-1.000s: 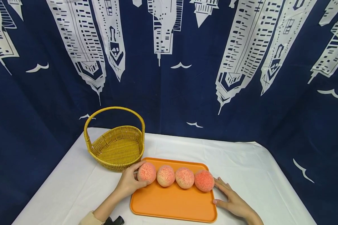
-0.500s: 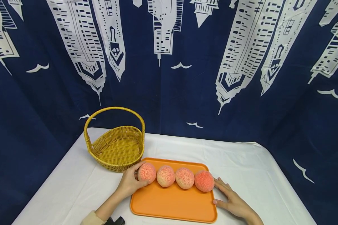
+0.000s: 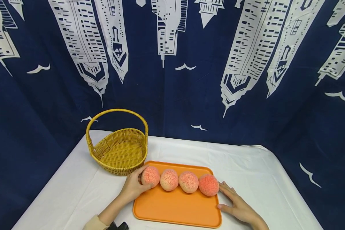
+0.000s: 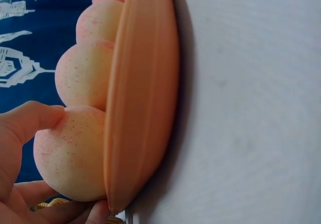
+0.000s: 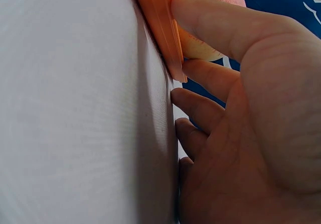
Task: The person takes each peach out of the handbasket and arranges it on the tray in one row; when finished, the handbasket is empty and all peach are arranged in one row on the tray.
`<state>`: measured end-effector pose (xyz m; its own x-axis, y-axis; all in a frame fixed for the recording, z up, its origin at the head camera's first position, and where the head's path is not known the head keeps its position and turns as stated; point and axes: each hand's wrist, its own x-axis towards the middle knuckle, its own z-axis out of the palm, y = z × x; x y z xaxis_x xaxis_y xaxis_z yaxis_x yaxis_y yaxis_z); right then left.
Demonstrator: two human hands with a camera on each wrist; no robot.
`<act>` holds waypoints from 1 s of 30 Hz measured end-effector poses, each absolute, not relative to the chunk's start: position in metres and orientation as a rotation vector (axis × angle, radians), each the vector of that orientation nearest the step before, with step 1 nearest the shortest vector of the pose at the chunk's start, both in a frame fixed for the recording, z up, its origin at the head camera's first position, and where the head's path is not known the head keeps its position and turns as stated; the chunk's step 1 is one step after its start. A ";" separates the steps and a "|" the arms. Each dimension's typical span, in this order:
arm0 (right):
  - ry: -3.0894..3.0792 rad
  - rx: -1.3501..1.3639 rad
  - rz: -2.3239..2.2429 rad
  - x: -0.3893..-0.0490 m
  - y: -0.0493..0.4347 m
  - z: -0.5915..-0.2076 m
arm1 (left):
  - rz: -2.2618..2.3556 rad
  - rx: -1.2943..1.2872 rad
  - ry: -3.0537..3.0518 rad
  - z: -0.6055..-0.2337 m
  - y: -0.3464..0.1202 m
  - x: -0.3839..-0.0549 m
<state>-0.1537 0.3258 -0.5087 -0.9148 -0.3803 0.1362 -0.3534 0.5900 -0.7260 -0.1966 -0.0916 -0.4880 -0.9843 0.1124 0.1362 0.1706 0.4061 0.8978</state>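
Several pink-and-cream peaches stand in a row across the back half of an orange tray [image 3: 176, 207]. My left hand [image 3: 133, 186] holds the leftmost peach [image 3: 150, 176], its thumb on the near side and fingers around the far left. In the left wrist view the thumb presses on that peach [image 4: 72, 151], which sits at the tray's rim. My right hand [image 3: 239, 206] lies at the tray's right edge with fingers extended. Its thumb touches the tray rim and its index fingertip is by the redder rightmost peach [image 3: 208, 185]; the right wrist view shows the other fingers down on the cloth.
A yellow wicker basket [image 3: 129, 135] with a tall arched handle stands behind and left of the tray, near my left fingers. White cloth [image 3: 256, 172] covers the table. A dark blue curtain [image 3: 172, 95] with white building prints hangs behind it.
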 end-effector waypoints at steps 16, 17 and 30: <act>2.808 -0.657 -1.231 -0.153 0.327 -0.510 | -1.654 -0.273 -2.606 -0.490 -0.093 -0.198; 2.809 -0.655 -1.229 -0.153 0.327 -0.510 | -1.651 -0.275 -2.605 -0.490 -0.093 -0.198; 2.805 -0.685 -1.255 -0.152 0.325 -0.510 | -1.520 -0.240 -2.645 -0.487 -0.093 -0.196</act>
